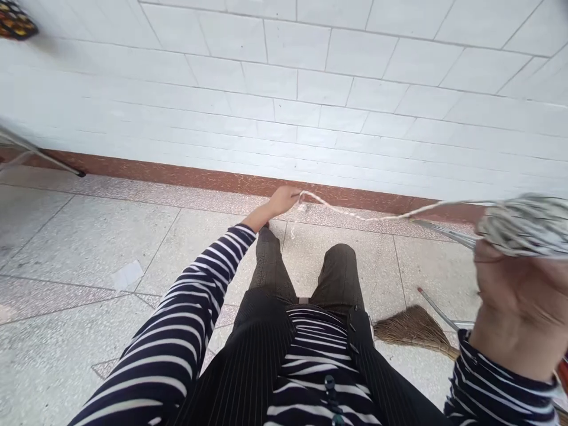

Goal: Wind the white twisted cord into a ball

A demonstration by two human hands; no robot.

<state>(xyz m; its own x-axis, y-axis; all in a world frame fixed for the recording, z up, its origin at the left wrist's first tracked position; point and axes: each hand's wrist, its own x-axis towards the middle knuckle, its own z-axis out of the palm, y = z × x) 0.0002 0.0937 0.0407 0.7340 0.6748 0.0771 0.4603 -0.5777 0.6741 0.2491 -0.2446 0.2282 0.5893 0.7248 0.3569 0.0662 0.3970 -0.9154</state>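
My left hand reaches forward near the foot of the wall, its fingers closed on one end of a white rope. A short tail of the rope hangs below those fingers. From there the strand sags slightly and runs right to a thick wound bundle of the same rope. My right hand is raised at the right edge with its fingers wrapped round that bundle. The bundle hides most of the fingers and is cut off by the frame's edge.
A white tiled wall with a red-brown skirting stands in front of me. A straw broom lies on the speckled floor at right. Thin metal legs stand at far left, and a paper scrap lies on the floor.
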